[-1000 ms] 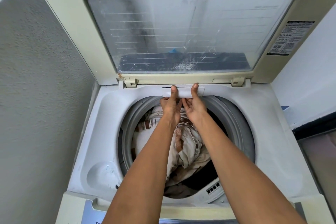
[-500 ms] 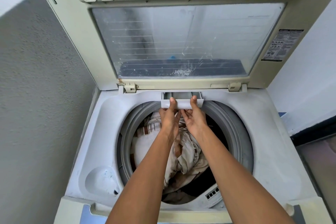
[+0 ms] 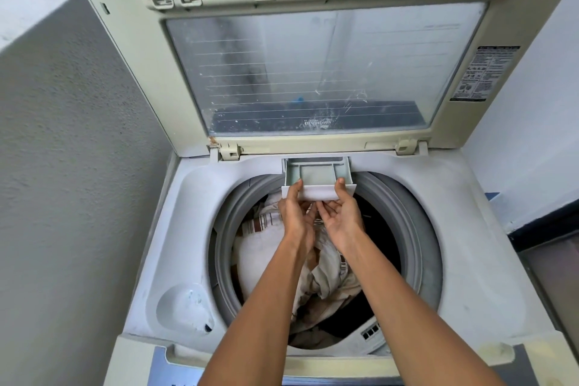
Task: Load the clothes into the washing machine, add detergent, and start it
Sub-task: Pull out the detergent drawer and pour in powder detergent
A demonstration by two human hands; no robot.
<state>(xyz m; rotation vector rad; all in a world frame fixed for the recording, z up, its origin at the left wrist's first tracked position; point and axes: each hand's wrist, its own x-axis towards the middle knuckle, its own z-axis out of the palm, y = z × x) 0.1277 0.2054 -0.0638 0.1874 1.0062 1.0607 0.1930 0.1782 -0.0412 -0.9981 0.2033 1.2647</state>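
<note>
head view, hands grip boxy plastic drawer

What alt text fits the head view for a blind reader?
The left hand and right hand hold the front of a pulled-out detergent drawer at the back of a washing machine. Clothes lie in the drum; the lid stands open.

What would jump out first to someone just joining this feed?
The left hand and the right hand both pinch the front of the detergent drawer, which stands open at the back of the tub opening and looks empty. Below them, striped and pale clothes lie heaped in the drum. Behind, the raised lid with its smeared window fills the upper view.
</note>
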